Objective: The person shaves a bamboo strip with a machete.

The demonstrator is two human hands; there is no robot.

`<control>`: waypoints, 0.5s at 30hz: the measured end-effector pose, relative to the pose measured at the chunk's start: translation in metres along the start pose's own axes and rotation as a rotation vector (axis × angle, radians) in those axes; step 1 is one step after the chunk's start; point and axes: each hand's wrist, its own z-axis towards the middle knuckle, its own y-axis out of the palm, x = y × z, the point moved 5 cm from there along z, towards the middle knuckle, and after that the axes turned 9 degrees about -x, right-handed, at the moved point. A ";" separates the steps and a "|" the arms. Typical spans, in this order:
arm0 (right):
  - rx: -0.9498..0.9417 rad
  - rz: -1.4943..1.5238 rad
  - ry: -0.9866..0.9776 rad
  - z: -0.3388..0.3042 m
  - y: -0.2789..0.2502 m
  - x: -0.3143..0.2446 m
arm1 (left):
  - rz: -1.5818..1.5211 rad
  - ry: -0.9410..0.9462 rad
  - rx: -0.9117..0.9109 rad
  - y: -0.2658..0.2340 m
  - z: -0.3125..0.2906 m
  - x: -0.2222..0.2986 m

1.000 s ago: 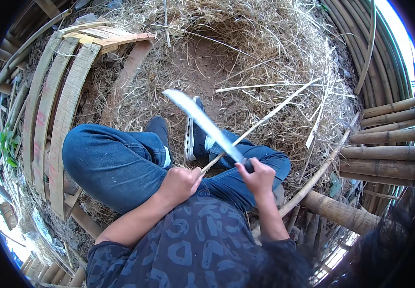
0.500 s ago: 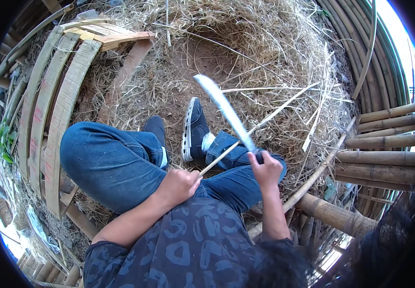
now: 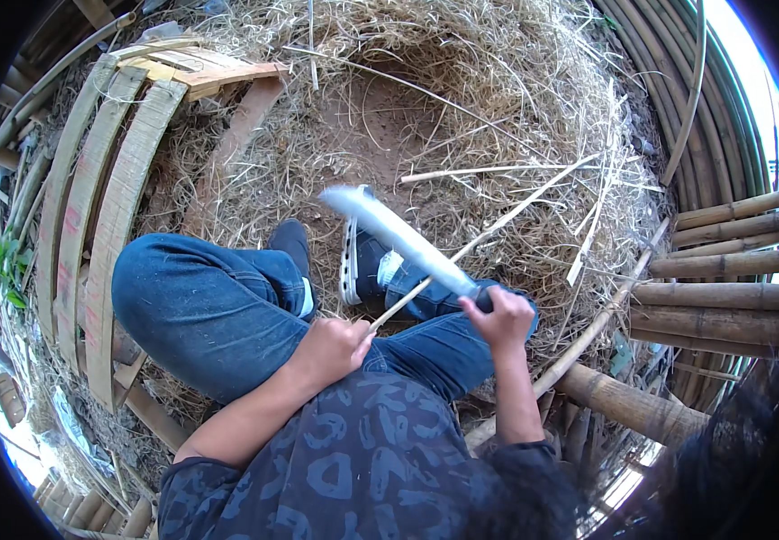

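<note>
My left hand point(image 3: 334, 347) is closed round the near end of a thin bamboo strip point(image 3: 507, 219), above my lap. From there the strip slants up and to the right, out over the straw. My right hand point(image 3: 500, 317) grips the dark handle of a machete point(image 3: 407, 241), over my right thigh. Its long pale blade points to the upper left and crosses the strip in view; whether the two touch I cannot tell. Motion smears the blade, most of all at its tip above my right shoe point(image 3: 367, 261).
A wooden slatted pallet point(image 3: 124, 189) stands at the left. Straw and shavings point(image 3: 534, 108) cover the ground round a bare dirt patch point(image 3: 376, 117). Loose bamboo strips point(image 3: 489, 168) lie ahead. Stacked bamboo poles point(image 3: 723, 265) and a bamboo pole point(image 3: 633, 400) are at the right.
The machete's blade has swung left and lower, its tip now over my right shoe. My right hand has turned slightly with it. My left hand and the strip have hardly moved.
</note>
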 end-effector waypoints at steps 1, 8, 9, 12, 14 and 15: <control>-0.015 0.011 0.174 0.000 0.005 0.015 | -0.026 0.004 0.022 -0.005 0.000 0.002; 0.024 0.030 0.387 -0.009 0.009 0.046 | -0.060 0.019 -0.002 -0.001 0.005 -0.002; 0.012 0.043 0.296 -0.012 0.008 0.029 | -0.063 0.022 -0.006 0.001 0.006 -0.002; -0.083 0.192 0.101 -0.022 0.016 -0.018 | -0.058 -0.059 -0.049 0.005 0.004 -0.004; -0.083 0.287 0.045 -0.029 0.014 -0.046 | -0.071 -0.074 -0.051 0.002 0.006 -0.004; -0.109 0.336 0.039 -0.031 0.015 -0.057 | -0.078 -0.072 -0.033 0.000 0.007 -0.002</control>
